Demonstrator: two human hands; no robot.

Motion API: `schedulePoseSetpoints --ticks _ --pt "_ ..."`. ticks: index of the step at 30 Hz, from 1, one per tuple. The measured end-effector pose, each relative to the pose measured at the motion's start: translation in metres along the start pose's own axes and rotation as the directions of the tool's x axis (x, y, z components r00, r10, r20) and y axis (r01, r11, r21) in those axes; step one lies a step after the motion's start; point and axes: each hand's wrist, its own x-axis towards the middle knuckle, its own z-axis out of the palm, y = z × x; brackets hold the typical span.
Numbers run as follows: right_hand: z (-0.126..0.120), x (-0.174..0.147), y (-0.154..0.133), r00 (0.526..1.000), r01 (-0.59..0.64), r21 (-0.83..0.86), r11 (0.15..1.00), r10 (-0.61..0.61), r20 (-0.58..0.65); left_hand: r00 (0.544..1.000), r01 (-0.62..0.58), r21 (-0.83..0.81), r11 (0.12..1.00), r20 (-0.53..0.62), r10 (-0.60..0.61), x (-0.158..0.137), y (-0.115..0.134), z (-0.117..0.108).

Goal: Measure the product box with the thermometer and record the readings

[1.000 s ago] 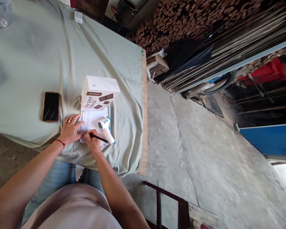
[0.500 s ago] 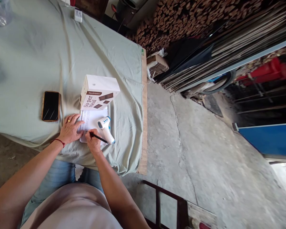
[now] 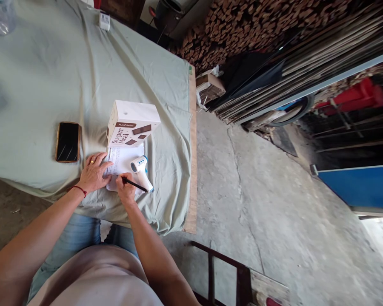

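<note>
A white notebook (image 3: 120,160) with rows of handwriting lies on the cloth-covered table. My left hand (image 3: 95,172) rests on its left edge with the fingers spread, a ring on one finger. Over the lower part of the page, my right hand (image 3: 125,189) is closed around a black pen (image 3: 135,184), its tip against or close to the paper. A white and blue infrared thermometer (image 3: 142,172) lies on the right side of the page. Upright at the notebook's top edge stands a white "Super Meal" box (image 3: 134,123), covering part of the page.
Left of the notebook lies a smartphone (image 3: 68,142) with a dark screen. A small white box (image 3: 104,21) sits at the table's far edge. The wooden table edge (image 3: 192,170) runs along the right. A dark metal frame (image 3: 225,265) stands on the concrete floor, lower right.
My right hand and the pen have shifted slightly to the right across the page. My left hand, the box, the thermometer and the smartphone stay in place.
</note>
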Motion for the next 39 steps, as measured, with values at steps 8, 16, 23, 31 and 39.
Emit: schedulePoseSetpoints --ticks 8,16,23,31,39 --pt "0.001 0.001 0.001 0.998 0.065 -0.066 0.996 -0.066 -0.006 1.0 -0.002 -0.003 1.0 -0.004 0.002 0.0 0.001 -0.001" --pt "-0.002 0.0 0.007 0.993 0.096 -0.059 0.994 -0.1 -0.067 1.0 -0.002 -0.003 1.0 -0.01 0.002 0.001 0.0 -0.001" --pt "-0.025 -0.002 0.014 0.943 0.328 -0.263 0.907 -0.297 0.149 0.996 0.046 -0.059 0.997 -0.071 -0.05 0.002 -0.007 0.007" --pt "-0.057 0.023 0.012 0.965 0.221 -0.532 0.818 -0.263 -0.004 0.926 0.239 -0.326 0.915 -0.209 -0.316 0.076 -0.04 0.014" --pt "-0.063 0.051 0.009 0.999 -0.037 -0.004 0.999 0.037 -0.022 0.943 0.179 -0.22 0.959 -0.24 -0.231 0.094 -0.057 0.017"
